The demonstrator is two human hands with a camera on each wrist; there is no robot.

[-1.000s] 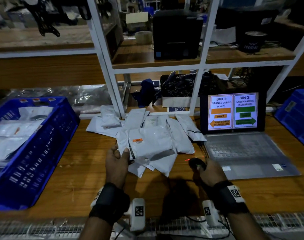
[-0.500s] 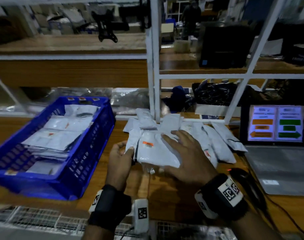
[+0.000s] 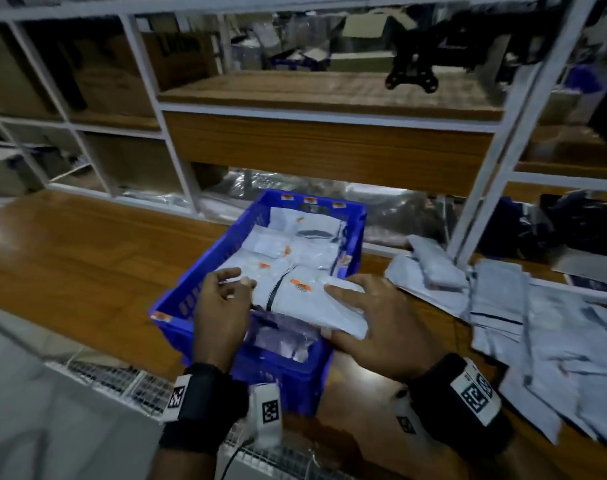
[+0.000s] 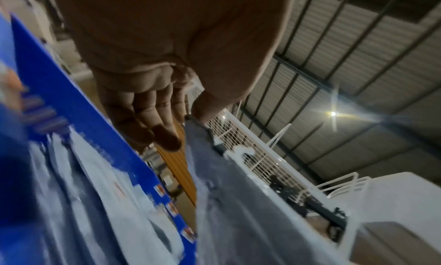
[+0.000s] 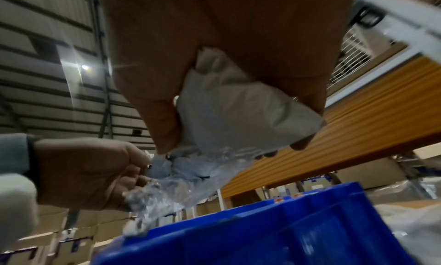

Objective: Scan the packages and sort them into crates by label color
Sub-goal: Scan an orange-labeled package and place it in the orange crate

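Both hands carry the orange-labelled package (image 3: 305,299) over the blue crate's (image 3: 191,299) near edge: left hand (image 3: 222,306) pinching, right hand (image 3: 371,327) gripping. Next, probably release it inside.

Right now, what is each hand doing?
Left hand: pinching the edge of the white plastic package with the orange label.
Right hand: gripping the same package's other end.
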